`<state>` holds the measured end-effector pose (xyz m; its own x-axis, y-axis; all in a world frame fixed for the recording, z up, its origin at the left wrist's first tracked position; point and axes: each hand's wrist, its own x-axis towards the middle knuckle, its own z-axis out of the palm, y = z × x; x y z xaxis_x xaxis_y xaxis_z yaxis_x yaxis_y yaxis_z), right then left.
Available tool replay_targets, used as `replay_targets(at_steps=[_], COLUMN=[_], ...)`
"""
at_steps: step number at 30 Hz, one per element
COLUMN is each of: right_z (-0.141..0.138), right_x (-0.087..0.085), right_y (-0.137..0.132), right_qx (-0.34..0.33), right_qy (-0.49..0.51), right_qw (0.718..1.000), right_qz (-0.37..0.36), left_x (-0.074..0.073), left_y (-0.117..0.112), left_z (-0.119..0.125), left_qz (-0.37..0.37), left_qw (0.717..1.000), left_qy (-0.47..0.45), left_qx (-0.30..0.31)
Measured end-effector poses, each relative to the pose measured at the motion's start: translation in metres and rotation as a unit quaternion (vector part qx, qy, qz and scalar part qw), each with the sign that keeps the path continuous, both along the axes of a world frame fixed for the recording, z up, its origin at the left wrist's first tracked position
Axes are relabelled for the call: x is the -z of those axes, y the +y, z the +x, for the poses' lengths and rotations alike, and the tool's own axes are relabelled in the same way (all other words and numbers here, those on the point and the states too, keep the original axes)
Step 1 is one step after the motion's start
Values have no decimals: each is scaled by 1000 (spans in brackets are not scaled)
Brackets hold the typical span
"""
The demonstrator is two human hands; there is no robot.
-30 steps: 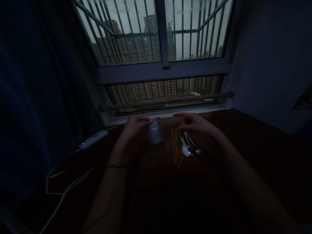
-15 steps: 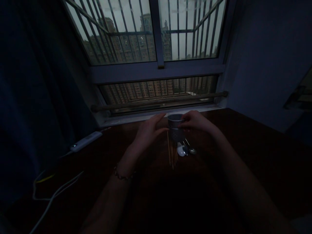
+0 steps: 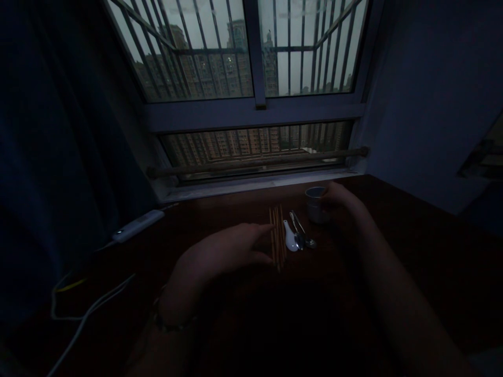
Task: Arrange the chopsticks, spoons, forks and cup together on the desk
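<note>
A small perforated metal cup (image 3: 314, 205) stands upright on the dark wooden table (image 3: 412, 246), near the window sill. My right hand (image 3: 338, 198) is wrapped round its right side. My left hand (image 3: 226, 250) hovers low over the table with fingers stretched toward a bundle of wooden chopsticks (image 3: 277, 236) and holds nothing. Right of the chopsticks lie a white ceramic spoon (image 3: 290, 240) and metal spoons (image 3: 302, 236), between the chopsticks and the cup.
A barred window (image 3: 255, 78) fills the back, with a rod along its sill. A white power strip (image 3: 135, 225) and its cables (image 3: 84, 309) lie at the table's left. A dark curtain hangs at the left and a wall at the right.
The cup passed from my left hand to my right, moved right over the cutlery and now stands on the table. My left hand let go and dropped toward the chopsticks.
</note>
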<state>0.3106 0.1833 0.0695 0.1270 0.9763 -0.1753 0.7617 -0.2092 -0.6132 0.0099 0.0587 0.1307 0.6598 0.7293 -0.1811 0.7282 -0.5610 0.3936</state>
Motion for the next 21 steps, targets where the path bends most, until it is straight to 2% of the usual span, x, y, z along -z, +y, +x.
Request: replay_targets(at_steps=[6,14,21], right_z=[6,10,8], right_x=[2,4,-7], right_y=[1,1,-10], right_qx=[6,0,7], right_qy=[42,47,22], right_qw=[999,998,998], right_qz=[-31,-45,-54], left_x=[2,-2,-5], left_y=[-1,-5,-9], left_z=[-6,-5,-4], left_qz=[14,9,4], left_qw=[999,1000,1000], left_qy=[20,15,5], left_qx=[-24,-16,-9])
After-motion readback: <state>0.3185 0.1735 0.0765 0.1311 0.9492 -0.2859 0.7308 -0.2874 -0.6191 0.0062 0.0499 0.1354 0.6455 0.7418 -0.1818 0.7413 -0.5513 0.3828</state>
